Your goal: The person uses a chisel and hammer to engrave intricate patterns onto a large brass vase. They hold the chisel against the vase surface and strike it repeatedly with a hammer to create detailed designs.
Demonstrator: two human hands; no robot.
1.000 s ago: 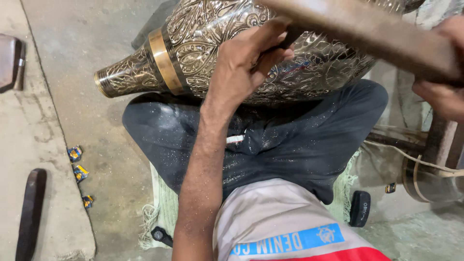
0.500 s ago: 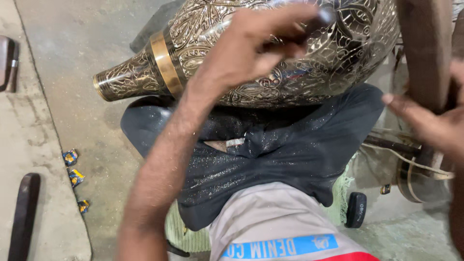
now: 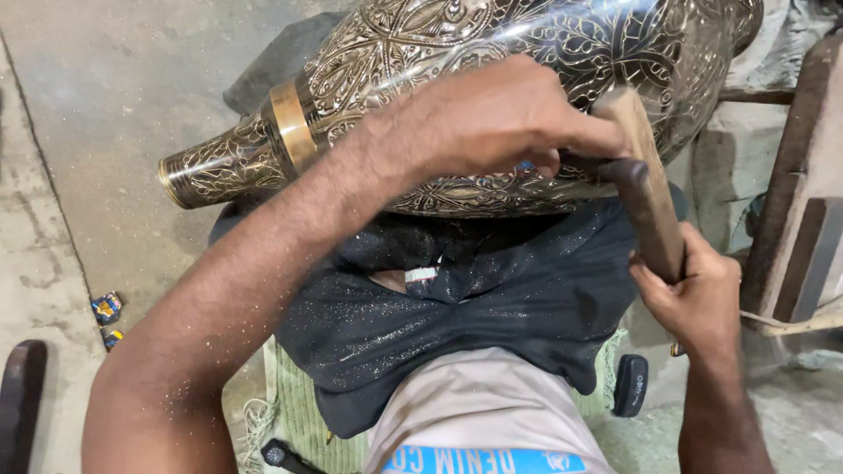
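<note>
Head view, looking down at own lap.

Vase (image 3: 492, 53): large engraved metal piece, lying on its side across the lap, neck pointing to frame left. Surface covered in floral and leaf relief, dark ground with bright raised lines. Plain gold band (image 3: 292, 125) around the base of the neck. The body rests on a dark cloth (image 3: 492, 307) spread over the legs; the cloth is speckled with fine bright metal dust.

Left hand (image 3: 492, 118): lies over the vase's lower side, fingers curled and pinched round a thin dark chisel (image 3: 606, 165). Only a short stretch of the chisel shows past the fingers; its tip is hidden, so contact with the vase cannot be confirmed. Forearm is dusted with the same bright specks.

Right hand (image 3: 698, 298): closed in a fist round the lower end of a wooden mallet (image 3: 645, 175). The mallet stands nearly upright, tilted slightly left, and its upper part meets the chisel's outer end.

Surroundings: concrete floor (image 3: 105, 105). Green woven mat (image 3: 307, 412) under the seat. Small blue-and-yellow scraps (image 3: 107, 309) on the floor at left. Small black block (image 3: 630, 384) just beside the right thigh. Wooden frame (image 3: 803, 202) at right edge. Dark object (image 3: 19, 395) at the lower left edge, kind not clear.
</note>
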